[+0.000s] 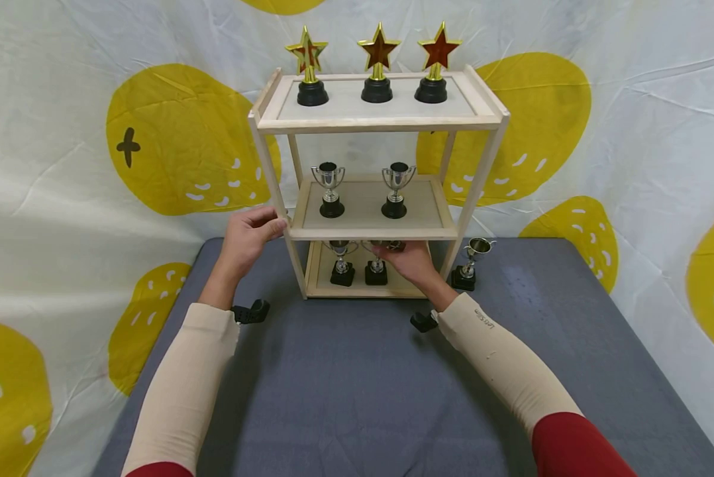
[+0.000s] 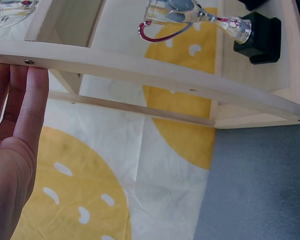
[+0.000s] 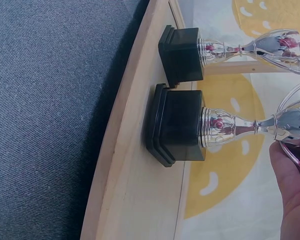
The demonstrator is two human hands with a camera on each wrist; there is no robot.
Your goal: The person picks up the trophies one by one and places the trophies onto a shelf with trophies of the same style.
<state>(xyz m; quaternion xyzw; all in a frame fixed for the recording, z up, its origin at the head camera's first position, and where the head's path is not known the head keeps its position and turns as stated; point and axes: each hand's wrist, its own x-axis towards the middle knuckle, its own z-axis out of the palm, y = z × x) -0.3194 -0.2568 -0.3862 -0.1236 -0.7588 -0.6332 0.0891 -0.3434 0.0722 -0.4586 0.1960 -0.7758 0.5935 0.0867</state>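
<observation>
A three-tier wooden shelf [image 1: 371, 234] stands on the table. My left hand [image 1: 248, 240] holds its left front post at the middle tier; in the left wrist view the fingers [image 2: 32, 100] lie against the wooden post [image 2: 140, 70]. Under the middle board, my right hand [image 1: 413, 262] grips a silver trophy cup [image 3: 230, 125] by its bowl and handle. That trophy's black square base is upright at the bottom board [image 3: 140, 200]. Beside it on the left stands a matching trophy [image 1: 342, 265]. The middle board partly hides both cups and my right fingertips in the head view.
Two smaller silver trophies, a left one [image 1: 331, 192] and a right one [image 1: 395, 192], stand on the middle tier. Three star trophies [image 1: 377, 66] line the top. Another silver trophy [image 1: 469, 264] is on the grey tablecloth [image 1: 357, 384], right of the shelf. A patterned curtain [image 1: 649, 132] hangs behind.
</observation>
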